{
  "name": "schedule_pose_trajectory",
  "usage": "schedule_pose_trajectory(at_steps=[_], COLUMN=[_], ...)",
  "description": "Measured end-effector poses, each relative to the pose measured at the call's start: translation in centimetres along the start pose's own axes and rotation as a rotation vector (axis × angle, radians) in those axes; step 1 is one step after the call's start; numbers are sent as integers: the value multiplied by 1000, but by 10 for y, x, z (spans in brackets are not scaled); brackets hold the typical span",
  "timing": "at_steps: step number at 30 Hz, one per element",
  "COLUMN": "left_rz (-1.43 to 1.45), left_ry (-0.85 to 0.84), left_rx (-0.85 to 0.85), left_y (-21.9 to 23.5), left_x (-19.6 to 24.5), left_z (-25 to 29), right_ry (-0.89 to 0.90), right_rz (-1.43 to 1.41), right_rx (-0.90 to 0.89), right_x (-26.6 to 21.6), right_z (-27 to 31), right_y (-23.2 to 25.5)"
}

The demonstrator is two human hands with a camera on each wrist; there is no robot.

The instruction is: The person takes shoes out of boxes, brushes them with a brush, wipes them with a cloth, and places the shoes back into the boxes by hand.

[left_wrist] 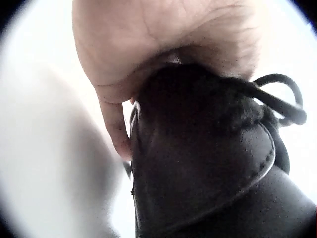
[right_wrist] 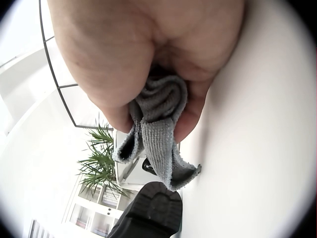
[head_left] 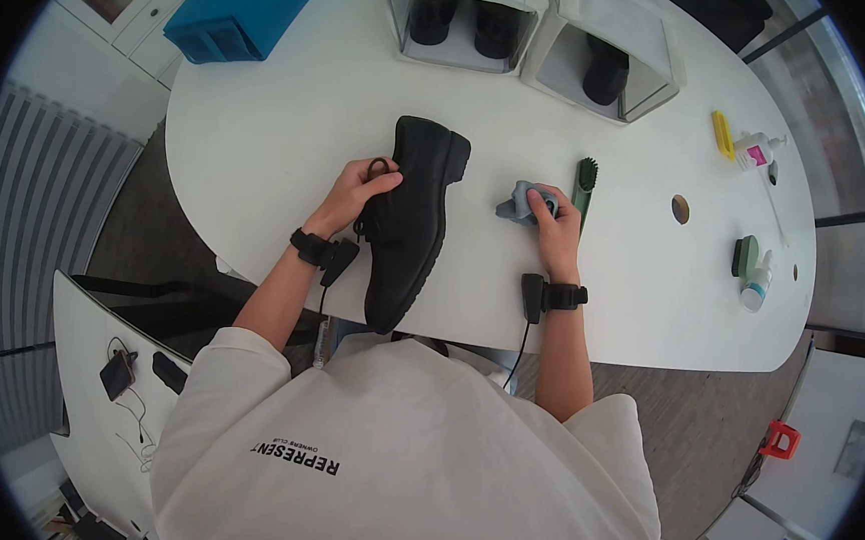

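A black lace-up shoe (head_left: 411, 218) lies on its side on the white table, toe toward the person, heel and sole edge to the right. The left hand (head_left: 355, 196) grips it at the opening near the laces; in the left wrist view that hand (left_wrist: 163, 39) curls over the dark upper (left_wrist: 198, 148), a lace loop to the right. To the right of the shoe, the right hand (head_left: 557, 234) pinches a crumpled grey-blue cloth (head_left: 519, 204) just over the table. The right wrist view shows the ribbed cloth (right_wrist: 158, 134) between thumb and fingers of this hand (right_wrist: 148, 44).
A green brush (head_left: 585, 185) lies just beyond the right hand. White boxes (head_left: 457, 64) holding black shoes and a blue bag (head_left: 245, 11) stand at the back. Bottles (head_left: 757, 152), a yellow item (head_left: 723, 135) and a green-and-black block (head_left: 745, 257) are at the right.
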State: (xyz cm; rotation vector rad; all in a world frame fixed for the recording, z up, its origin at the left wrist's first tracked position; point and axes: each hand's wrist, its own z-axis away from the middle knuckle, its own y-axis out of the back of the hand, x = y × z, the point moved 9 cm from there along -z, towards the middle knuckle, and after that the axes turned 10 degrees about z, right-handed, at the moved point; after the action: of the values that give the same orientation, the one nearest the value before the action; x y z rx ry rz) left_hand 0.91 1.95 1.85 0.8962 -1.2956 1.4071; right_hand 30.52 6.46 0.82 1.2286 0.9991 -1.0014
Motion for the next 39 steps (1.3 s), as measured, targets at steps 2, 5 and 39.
schedule_pose_trajectory(at_steps=[2,5,39], left_rz=[-68,-232,-926], left_ry=[-13,-57,-100], left_rx=[-27,-79,-35], left_y=[-7,-22,-27], left_x=[7,20,94], left_z=[1,3,83], right_ry=[20,30,126], right_rz=[24,20,17], right_rx=[-12,-10,223], right_x=[-3,-7,-35], right_z=[0,2,24], right_y=[-1,-1,87])
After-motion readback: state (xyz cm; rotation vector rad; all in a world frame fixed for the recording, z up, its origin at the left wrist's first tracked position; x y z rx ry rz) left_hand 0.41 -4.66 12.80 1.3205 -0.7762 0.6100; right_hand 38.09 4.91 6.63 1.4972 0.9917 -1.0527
